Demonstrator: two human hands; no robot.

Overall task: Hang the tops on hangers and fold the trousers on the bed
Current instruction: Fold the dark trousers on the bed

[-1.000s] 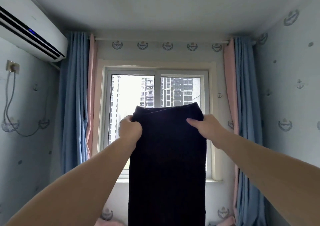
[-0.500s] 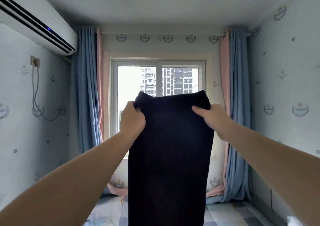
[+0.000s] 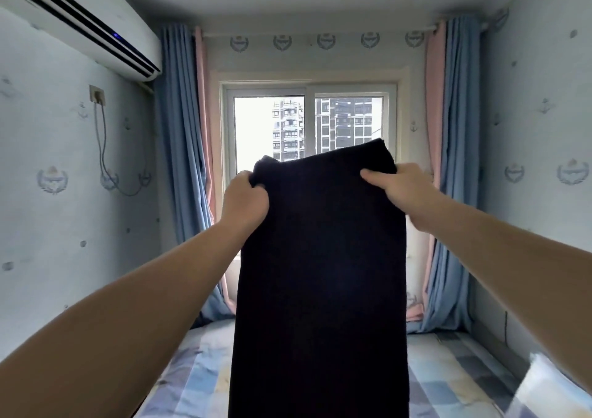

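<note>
I see both arms stretched forward. The left hand (image 3: 245,199) grips the upper left corner of the dark trousers (image 3: 320,273), fingers curled into the cloth. The right hand (image 3: 400,187) pinches the upper right edge, thumb on the near face (its other fingers are hidden behind the fabric). The trousers hang straight down in front of the window (image 3: 307,123), above the checked bed (image 3: 448,379); their lower end runs out of view.

the trousers (image 3: 320,273) hang between the left hand (image 3: 245,198) and right hand (image 3: 405,190). the bed (image 3: 448,382) lies below; the window (image 3: 307,123) stands far behind.
</note>
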